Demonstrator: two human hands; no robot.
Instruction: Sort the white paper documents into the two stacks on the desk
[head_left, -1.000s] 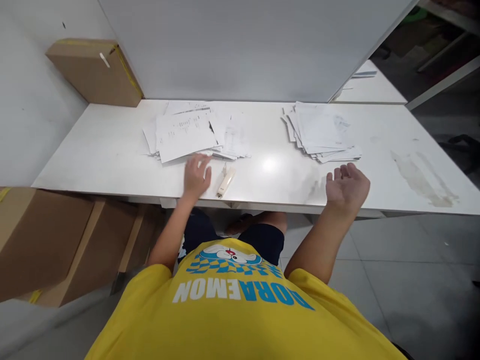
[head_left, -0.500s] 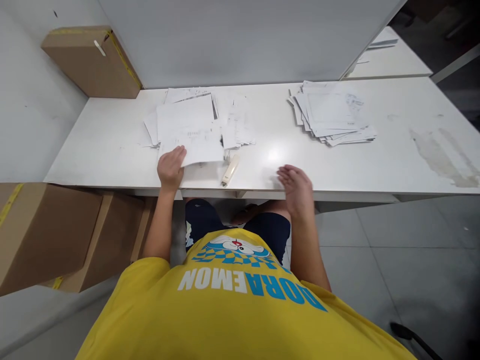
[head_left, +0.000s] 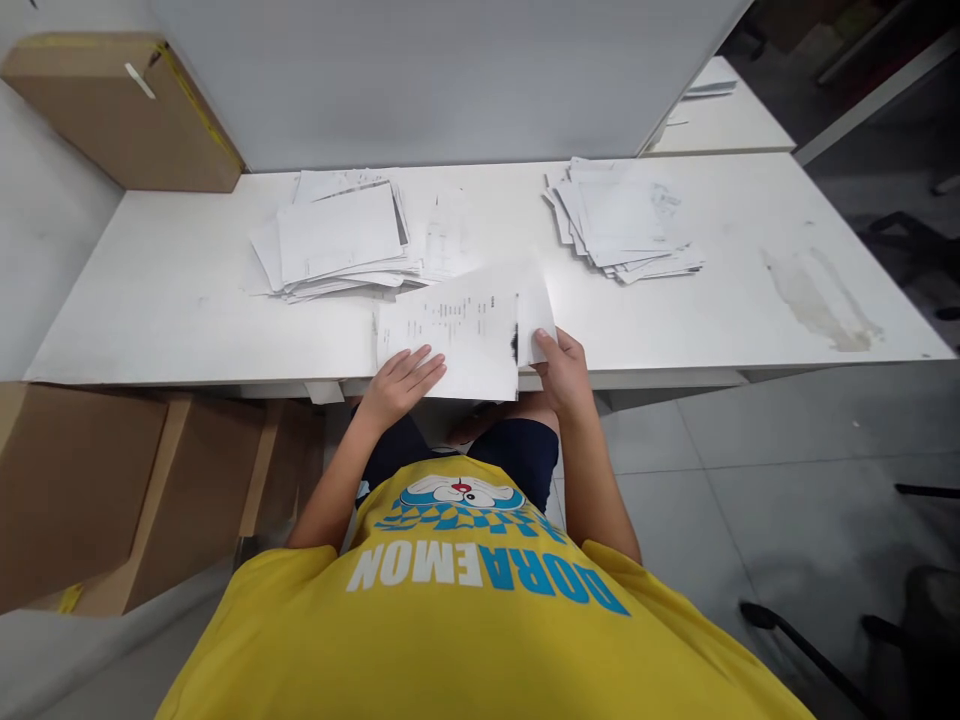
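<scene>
A white printed sheet of paper [head_left: 469,345] with a dark smudge on its right edge lies tilted over the desk's front edge. My left hand [head_left: 401,385] holds its lower left side, fingers laid over the top and thumb out of sight. Partly under that sheet, a second white sheet [head_left: 534,300] shows on the right. My right hand [head_left: 564,370] pinches this sheet's lower right corner, thumb on top. Behind them, a loose stack of papers [head_left: 341,235] lies on the left, with a few more printed papers [head_left: 444,240] beside it.
Another untidy paper pile [head_left: 622,220] lies right of centre on the white desk [head_left: 165,290]. A cardboard box [head_left: 127,110] stands at the back left corner, and larger cardboard boxes [head_left: 75,480] are below on the left. A grey partition [head_left: 420,80] closes off the back.
My left hand has brought the printed sheet rightward and nearer to me. My right hand, empty before, now grips the second sheet. The cream-coloured elongated tool on the desk is no longer visible.
</scene>
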